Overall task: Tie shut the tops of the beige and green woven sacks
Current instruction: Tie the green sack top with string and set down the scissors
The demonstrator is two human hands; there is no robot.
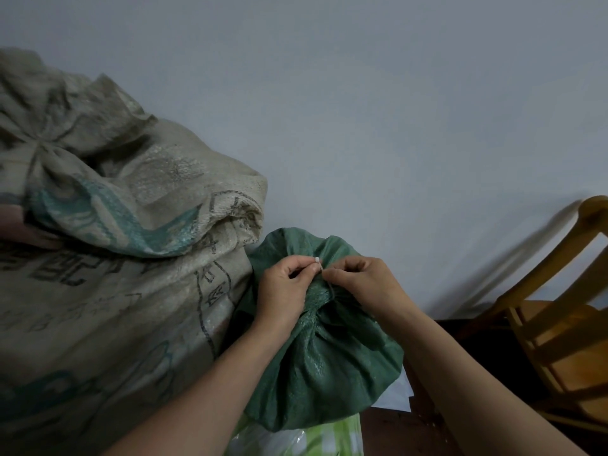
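A green woven sack [332,366] stands in the lower middle, its top gathered into a neck with a flared ruff above. A thin whitish tie [317,262] runs around the neck. My left hand [283,287] pinches one end of the tie at the neck's left side. My right hand [365,284] pinches the other end from the right. Both hands rest against the bunched fabric. A large beige woven sack [108,291] with dark print and teal markings fills the left side, its top gathered into a bunched knot at the upper left.
A pale wall [362,110] rises directly behind the sacks. A wooden chair [559,324] stands at the right on a dark floor. A green-and-white plastic bag [312,439] lies under the green sack at the bottom edge.
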